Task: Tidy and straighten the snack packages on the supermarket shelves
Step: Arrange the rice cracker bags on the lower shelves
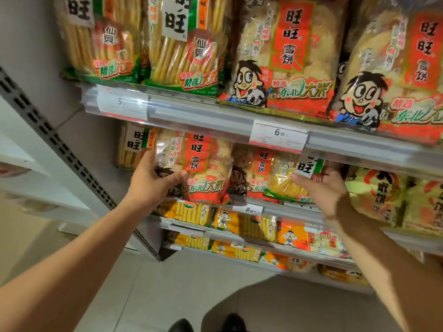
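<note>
A grey metal shelf unit [215, 116] fills the view, its tiers running down to the right, each front edge carrying a clear plastic strip with white and red price tags [278, 136]. At its left stands a slotted grey upright [55, 137] against a plain pale wall [31, 44], and below lies a floor of light tiles [179, 291], with the tips of two dark shoes [208, 324] at the bottom edge. On the top tier stand two green-edged bags of long crackers [182, 44] at the left and two red-labelled bags of rice crackers [285, 53] with a cartoon boy at the right. On the second tier, the left hand [149, 183] grips a red rice cracker bag [201, 168] at its lower left corner, thumb across the front and fingers behind it; the bag stands near the shelf's left end, tilted slightly, just beside a green-labelled bag [134, 147] further left. The right hand [326, 192] is blurred, fingers stretched out and relaxed, in front of a green and yellow bag [290, 180]; whether it touches that bag I cannot tell. Lower tiers hold smaller yellow and orange packets [247, 224].
</note>
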